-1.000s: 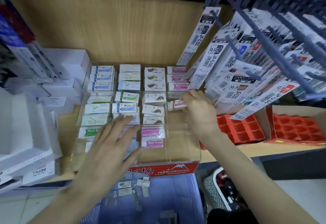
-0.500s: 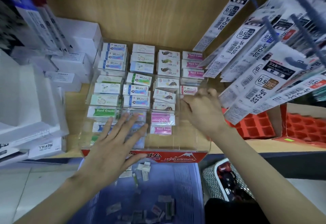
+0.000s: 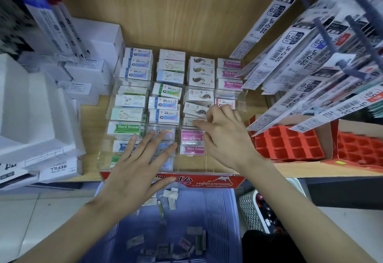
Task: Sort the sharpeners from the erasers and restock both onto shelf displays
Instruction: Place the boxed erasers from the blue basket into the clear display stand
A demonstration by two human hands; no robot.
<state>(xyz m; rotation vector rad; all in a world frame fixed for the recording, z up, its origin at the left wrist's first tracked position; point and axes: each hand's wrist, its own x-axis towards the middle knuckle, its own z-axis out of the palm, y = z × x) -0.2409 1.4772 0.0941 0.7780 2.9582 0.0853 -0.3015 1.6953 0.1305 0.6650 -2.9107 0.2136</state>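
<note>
Saw a clear acrylic display tray (image 3: 217, 182) on the wooden shelf (image 3: 290, 168), with a red front strip reading "HARD ERASER". Found it divided in four columns and filled with boxed erasers (image 3: 165, 89), stacked in steps toward its back. Noted pink "Hard Eraser" packs (image 3: 192, 137) near the front of its third column and a green "Hard Eraser" pack (image 3: 126, 128) in its first column.

Saw the left hand (image 3: 138, 169) over the front of the tray, above its first and second columns. Found its grip wide open, fingers straight and spread, holding nothing. Could not tell if the fingertips touched the erasers below.

Saw the right hand (image 3: 226, 136) over the middle of the tray, at its third column. Found its fingers curled, with the tips at a white fish-printed eraser (image 3: 194, 110) and the thumb laid over the eraser just in front of that one. Could not tell whether this grip really pinched an eraser or only touched it.

Saw a blue plastic basket (image 3: 217, 211) just in front of the tray and lower, with small wrapped pieces (image 3: 172, 198) loose inside, too blurred to name. Noticed a white mesh basket (image 3: 248, 211) beyond the tray's front right corner, also lower. Saw red moulded inserts (image 3: 288, 144) on the shelf to the right of the tray, hanging "JF-0.5" refill packs (image 3: 300, 55) above its right side, and white cartons (image 3: 93, 72) to its left.
</note>
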